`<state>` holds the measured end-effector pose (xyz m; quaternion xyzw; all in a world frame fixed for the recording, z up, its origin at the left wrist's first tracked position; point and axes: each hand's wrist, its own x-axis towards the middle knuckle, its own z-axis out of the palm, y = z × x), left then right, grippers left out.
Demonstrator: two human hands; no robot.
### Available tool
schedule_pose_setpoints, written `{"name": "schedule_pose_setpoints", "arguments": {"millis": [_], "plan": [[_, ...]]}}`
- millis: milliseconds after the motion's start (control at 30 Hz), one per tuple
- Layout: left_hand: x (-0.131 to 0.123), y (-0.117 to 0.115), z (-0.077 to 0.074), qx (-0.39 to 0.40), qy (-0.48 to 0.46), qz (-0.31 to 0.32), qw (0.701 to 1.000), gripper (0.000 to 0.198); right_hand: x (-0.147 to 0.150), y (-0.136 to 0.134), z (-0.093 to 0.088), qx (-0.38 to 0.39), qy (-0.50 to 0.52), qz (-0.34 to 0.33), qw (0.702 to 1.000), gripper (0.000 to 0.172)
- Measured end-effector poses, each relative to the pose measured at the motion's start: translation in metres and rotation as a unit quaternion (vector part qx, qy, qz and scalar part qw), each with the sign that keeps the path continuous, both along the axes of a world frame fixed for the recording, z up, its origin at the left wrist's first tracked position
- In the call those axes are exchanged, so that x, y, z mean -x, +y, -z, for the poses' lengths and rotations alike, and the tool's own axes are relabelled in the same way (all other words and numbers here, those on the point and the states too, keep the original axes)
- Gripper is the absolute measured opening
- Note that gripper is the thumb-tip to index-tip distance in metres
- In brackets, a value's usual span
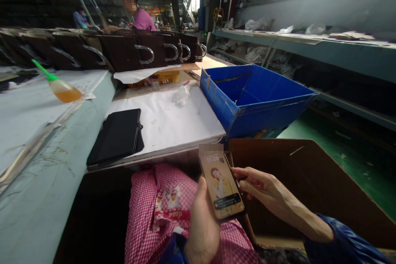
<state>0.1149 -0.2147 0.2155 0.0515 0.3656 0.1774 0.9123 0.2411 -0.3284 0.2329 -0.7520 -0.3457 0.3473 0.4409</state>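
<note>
Both hands grip a phone [221,185]: left hand [201,222] beneath, right hand [262,189] beside; its back hidden. Beyond, a white-papered bench [173,119].

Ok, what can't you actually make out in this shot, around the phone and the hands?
- Head view: the lit smartphone has its top edge blurred over, and its notification text is too small to read.
- The left hand has its fingers hidden behind the phone.
- The right hand has its fingertips tucked behind the phone's edge.
- The blue cardboard bin has its floor partly hidden by its own near wall.
- The black flat cases are stacked, so their count is unclear.
</note>
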Motion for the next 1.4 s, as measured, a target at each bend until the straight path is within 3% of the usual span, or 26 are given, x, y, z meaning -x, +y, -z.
{"name": "schedule_pose_setpoints", "arguments": {"millis": [467,767,1067,1400], "plan": [[0.000,0.000,-0.004,0.001,-0.002,-0.003,1.000,0.039,0.003,0.002,-0.007,-0.013,0.011,0.009,1.000,0.056],[0.004,0.003,-0.004,-0.008,-0.059,0.026,0.998,0.042,0.001,0.002,0.002,-0.055,0.066,0.040,0.996,0.057],[0.010,0.003,-0.003,-0.046,-0.128,0.046,0.990,0.048,0.007,0.001,-0.018,-0.047,0.102,0.055,0.992,0.054],[0.012,0.005,-0.009,-0.023,-0.107,0.053,0.993,0.046,0.006,0.001,-0.009,-0.092,0.131,0.077,0.984,0.058]]}}
